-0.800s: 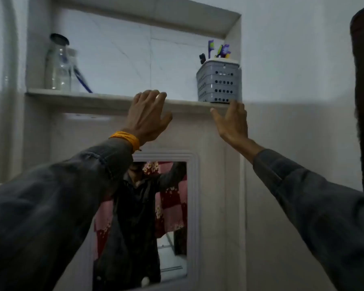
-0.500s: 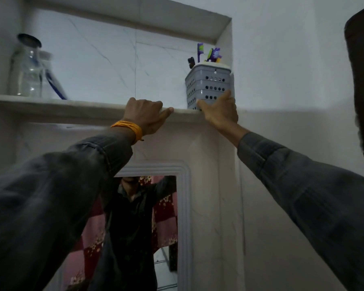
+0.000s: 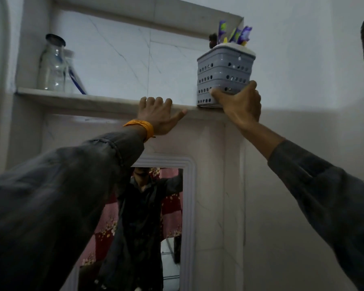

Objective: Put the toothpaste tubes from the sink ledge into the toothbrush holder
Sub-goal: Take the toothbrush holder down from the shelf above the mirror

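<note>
Fingers (image 3: pixel 215 94) of the right hand (image 3: pixel 240 103) wrap the base of the toothbrush holder (image 3: pixel 225 74) on a high shelf (image 3: pixel 76 98).

The grip looks meant for lifting the grey perforated holder, which sits at the shelf's right end with purple-handled brushes (image 3: pixel 235 35) poking out. The left hand (image 3: pixel 159 116) hooks curled fingers, thumb spread, over the shelf edge just left of it, probably as a brace. A glass jar (image 3: pixel 53 64) stands far left; a mirror (image 3: pixel 147 227) hangs below. No toothpaste tubes or sink ledge are in view.

grey perforated toothbrush holder (image 3: pixel 225 76) upright at shelf's right end, purple tubes (image 3: pixel 240 34) inside
</note>
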Motion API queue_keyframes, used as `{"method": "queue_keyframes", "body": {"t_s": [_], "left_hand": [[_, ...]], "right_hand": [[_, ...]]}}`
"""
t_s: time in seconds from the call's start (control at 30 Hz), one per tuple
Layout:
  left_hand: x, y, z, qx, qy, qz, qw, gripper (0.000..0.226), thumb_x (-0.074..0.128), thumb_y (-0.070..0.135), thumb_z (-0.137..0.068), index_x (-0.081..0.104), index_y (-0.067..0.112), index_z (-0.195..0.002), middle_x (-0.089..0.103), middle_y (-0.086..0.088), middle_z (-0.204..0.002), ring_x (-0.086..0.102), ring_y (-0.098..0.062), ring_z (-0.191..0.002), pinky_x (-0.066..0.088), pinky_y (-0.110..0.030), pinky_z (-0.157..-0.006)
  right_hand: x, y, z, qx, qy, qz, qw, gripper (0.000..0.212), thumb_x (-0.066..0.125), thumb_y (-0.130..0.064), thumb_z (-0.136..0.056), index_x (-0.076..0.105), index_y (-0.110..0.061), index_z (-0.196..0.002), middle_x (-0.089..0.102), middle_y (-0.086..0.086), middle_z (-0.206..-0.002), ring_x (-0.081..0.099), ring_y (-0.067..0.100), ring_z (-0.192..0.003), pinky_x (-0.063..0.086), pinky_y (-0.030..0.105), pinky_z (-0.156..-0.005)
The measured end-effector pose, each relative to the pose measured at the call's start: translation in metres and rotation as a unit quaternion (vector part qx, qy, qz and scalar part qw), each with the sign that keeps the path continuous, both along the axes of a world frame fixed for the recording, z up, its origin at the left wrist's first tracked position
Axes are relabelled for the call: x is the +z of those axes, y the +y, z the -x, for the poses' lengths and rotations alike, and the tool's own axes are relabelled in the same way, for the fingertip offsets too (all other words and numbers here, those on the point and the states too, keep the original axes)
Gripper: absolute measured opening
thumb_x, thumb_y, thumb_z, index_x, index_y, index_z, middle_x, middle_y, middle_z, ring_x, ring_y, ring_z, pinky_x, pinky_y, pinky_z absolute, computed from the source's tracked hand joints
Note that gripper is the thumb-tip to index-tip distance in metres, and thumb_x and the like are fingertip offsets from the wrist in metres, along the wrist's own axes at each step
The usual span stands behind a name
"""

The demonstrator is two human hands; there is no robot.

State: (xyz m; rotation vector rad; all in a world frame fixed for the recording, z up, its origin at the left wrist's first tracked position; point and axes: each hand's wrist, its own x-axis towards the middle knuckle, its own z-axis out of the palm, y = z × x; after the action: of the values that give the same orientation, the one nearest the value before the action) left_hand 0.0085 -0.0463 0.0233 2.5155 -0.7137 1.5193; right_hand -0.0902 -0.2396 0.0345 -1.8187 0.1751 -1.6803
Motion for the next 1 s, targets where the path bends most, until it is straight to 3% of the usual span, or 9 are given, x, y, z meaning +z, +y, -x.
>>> {"method": "queue_keyframes", "body": {"t_s": [0.17,0.3,0.4,0.53,0.6,0.73,0.87,1.0], "left_hand": [[-0.057,0.022,0.026,-0.181,-0.032,0.091,0.979,0.063,0.036,0.055,-0.097,0.041,0.015,-0.145,0.048,-0.012,-0.144,0.044,-0.031,-0.132,0.035,-0.045,-0.109],[-0.130,0.051,0.035,-0.170,0.011,0.104,0.980,0.059,0.038,0.050,-0.099,0.039,0.014,-0.145,0.048,-0.013,-0.145,0.045,-0.030,-0.131,0.035,-0.044,-0.108],[-0.174,0.064,0.035,-0.178,0.047,0.115,0.976,0.060,0.035,0.053,-0.098,0.040,0.016,-0.145,0.050,-0.012,-0.141,0.046,-0.030,-0.127,0.037,-0.043,-0.106],[-0.275,0.102,0.039,-0.157,0.115,0.116,0.974,0.059,0.033,0.053,-0.095,0.042,0.018,-0.141,0.052,-0.010,-0.137,0.050,-0.028,-0.122,0.040,-0.041,-0.101],[-0.331,0.121,0.040,-0.130,0.154,0.118,0.972,0.055,0.039,0.049,-0.098,0.042,0.017,-0.142,0.052,-0.011,-0.136,0.050,-0.027,-0.122,0.041,-0.040,-0.101],[-0.437,0.154,0.039,-0.080,0.276,0.126,0.949,0.062,0.040,0.047,-0.097,0.038,0.010,-0.147,0.053,-0.015,-0.138,0.052,-0.032,-0.120,0.044,-0.043,-0.099],[-0.522,0.173,0.046,-0.031,0.396,0.114,0.910,0.063,0.041,0.047,-0.096,0.036,0.011,-0.148,0.051,-0.017,-0.142,0.052,-0.035,-0.126,0.043,-0.047,-0.105],[-0.587,0.189,0.044,-0.013,0.503,0.078,0.861,0.051,0.048,0.038,-0.098,0.040,0.014,-0.142,0.056,-0.015,-0.135,0.059,-0.032,-0.116,0.050,-0.044,-0.097]], "right_hand": [[-0.057,0.018,0.040,0.086,0.012,0.004,0.996,0.088,0.085,-0.060,-0.074,0.049,-0.010,-0.138,0.063,0.000,-0.120,0.064,0.018,-0.102,0.050,0.025,-0.072],[-0.149,0.030,0.040,0.145,0.055,-0.015,0.988,0.086,0.092,-0.046,-0.073,0.048,-0.010,-0.139,0.059,-0.006,-0.116,0.060,0.012,-0.099,0.046,0.012,-0.068],[-0.218,0.031,0.031,0.167,0.055,-0.034,0.984,0.087,0.097,-0.038,-0.067,0.050,-0.012,-0.135,0.063,-0.005,-0.117,0.065,0.014,-0.100,0.056,0.027,-0.078],[-0.350,0.046,0.020,0.206,0.113,-0.048,0.971,0.067,0.097,-0.029,-0.061,0.066,-0.024,-0.120,0.075,-0.007,-0.109,0.074,0.004,-0.095,0.064,0.032,-0.072],[-0.422,0.056,0.025,0.198,0.179,-0.097,0.959,0.085,0.094,-0.041,-0.055,0.062,-0.015,-0.130,0.072,0.003,-0.119,0.072,0.016,-0.102,0.063,0.039,-0.079],[-0.550,0.075,0.050,0.167,0.296,-0.182,0.923,0.113,0.093,-0.044,-0.043,0.048,-0.008,-0.141,0.061,0.015,-0.131,0.063,0.027,-0.112,0.057,0.043,-0.091],[-0.647,0.084,0.068,0.129,0.374,-0.228,0.890,0.118,0.087,-0.053,-0.038,0.047,-0.008,-0.139,0.062,0.016,-0.130,0.063,0.027,-0.116,0.055,0.042,-0.092],[-0.735,0.077,0.070,0.115,0.435,-0.260,0.854,0.120,0.100,-0.059,-0.036,0.054,-0.018,-0.139,0.066,0.006,-0.129,0.068,0.026,-0.114,0.062,0.046,-0.090]]}}
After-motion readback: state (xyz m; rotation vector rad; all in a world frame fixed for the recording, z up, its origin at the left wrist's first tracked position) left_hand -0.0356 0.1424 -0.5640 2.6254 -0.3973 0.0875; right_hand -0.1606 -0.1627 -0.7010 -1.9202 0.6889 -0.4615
